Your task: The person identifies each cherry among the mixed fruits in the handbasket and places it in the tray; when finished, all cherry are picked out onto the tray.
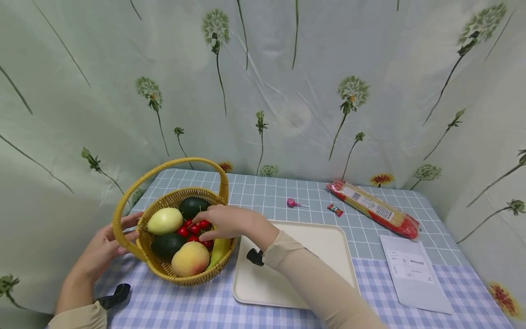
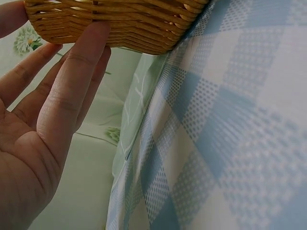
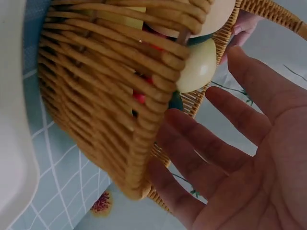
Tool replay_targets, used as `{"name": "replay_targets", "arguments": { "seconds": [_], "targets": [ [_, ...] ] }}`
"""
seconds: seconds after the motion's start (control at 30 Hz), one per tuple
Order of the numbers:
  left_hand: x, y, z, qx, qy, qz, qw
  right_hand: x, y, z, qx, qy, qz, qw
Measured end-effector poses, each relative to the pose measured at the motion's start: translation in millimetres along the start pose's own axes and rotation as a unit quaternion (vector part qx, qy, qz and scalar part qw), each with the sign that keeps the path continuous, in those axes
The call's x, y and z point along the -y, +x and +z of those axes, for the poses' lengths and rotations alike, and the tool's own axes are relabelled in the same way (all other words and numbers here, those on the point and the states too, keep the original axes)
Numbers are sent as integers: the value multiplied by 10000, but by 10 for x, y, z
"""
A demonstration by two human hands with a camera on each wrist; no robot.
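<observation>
A yellow wicker basket (image 1: 186, 282) with a tall arched handle (image 1: 164, 165) stands at the left of the table. In it lie a peach (image 1: 190, 259), a pale yellow-green oval fruit (image 1: 165, 221), two dark green avocado-like fruits (image 1: 168, 246), a banana (image 1: 219, 251) and several red cherries (image 1: 194, 229). My left hand (image 1: 102, 244) touches the basket's left side with spread, fairly straight fingers. Over the basket's right rim reaches my right hand (image 1: 230, 221), its fingers extended just above the cherries. In the right wrist view nothing sits between those fingers.
A cream tray (image 1: 263, 288) lies right of the basket, under the right forearm. Farther back are a pink lollipop (image 1: 291, 202) and a small wrapped candy (image 1: 335, 209). To the right lie a noodle packet (image 1: 374, 208) and a white labelled pouch (image 1: 415, 274). A floral curtain (image 1: 287, 91) hangs behind.
</observation>
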State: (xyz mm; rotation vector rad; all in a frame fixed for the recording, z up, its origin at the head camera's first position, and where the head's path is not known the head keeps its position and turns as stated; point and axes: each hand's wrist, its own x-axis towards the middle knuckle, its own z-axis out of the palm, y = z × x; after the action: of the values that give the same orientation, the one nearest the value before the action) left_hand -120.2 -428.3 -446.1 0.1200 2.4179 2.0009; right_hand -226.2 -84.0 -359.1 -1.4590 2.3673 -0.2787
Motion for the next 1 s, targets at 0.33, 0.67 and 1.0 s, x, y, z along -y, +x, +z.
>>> {"name": "replay_targets", "arguments": {
  "seconds": [0.33,0.67,1.0],
  "targets": [
    [15,-64,10,1,-137,-7,9999,124,348,-52,620,90,622,9961],
    [15,-40,25,-14,-87,7,10000,205,635,-86,1032,-252,992,9894],
    [40,-28,20,-95,-145,9,9998,213,662,-58,1060,-363,933,9893]
  ]
}}
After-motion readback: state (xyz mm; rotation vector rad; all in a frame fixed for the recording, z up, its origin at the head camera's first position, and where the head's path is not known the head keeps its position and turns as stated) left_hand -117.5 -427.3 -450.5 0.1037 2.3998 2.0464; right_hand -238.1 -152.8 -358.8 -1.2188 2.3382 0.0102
